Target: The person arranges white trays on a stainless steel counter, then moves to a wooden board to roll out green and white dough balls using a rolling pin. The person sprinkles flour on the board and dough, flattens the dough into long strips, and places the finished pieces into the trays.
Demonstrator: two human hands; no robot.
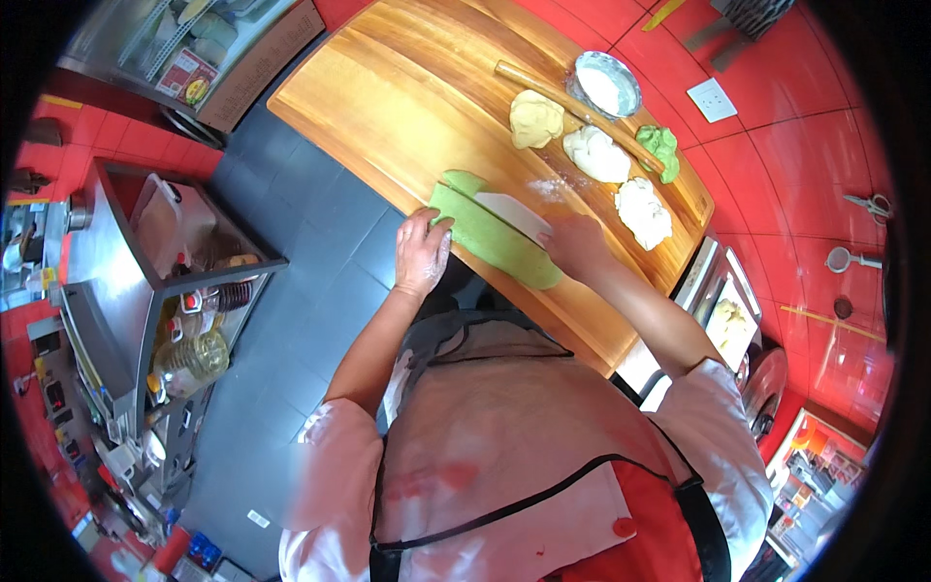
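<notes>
A flattened sheet of green dough (494, 236) lies along the near edge of the wooden board. My left hand (424, 251), dusted with flour, rests its fingertips on the sheet's left end. In my right hand (578, 244) is a broad-bladed knife (513, 211); its pale blade runs along the sheet's far long side, and my fingers hide the handle. A cut line parts a strip of green dough (465, 182) from the sheet at the upper left. Beyond the blade, loose flour (549, 189) is scattered on the wooden board (385, 94).
Behind the knife sit a yellow dough lump (536, 120), white dough lumps (596, 154) and a green dough lump (658, 149). A rolling pin (545, 89) lies near a flour bowl (605, 84). A metal shelf (120, 240) with oil bottles (193, 356) stands to the left.
</notes>
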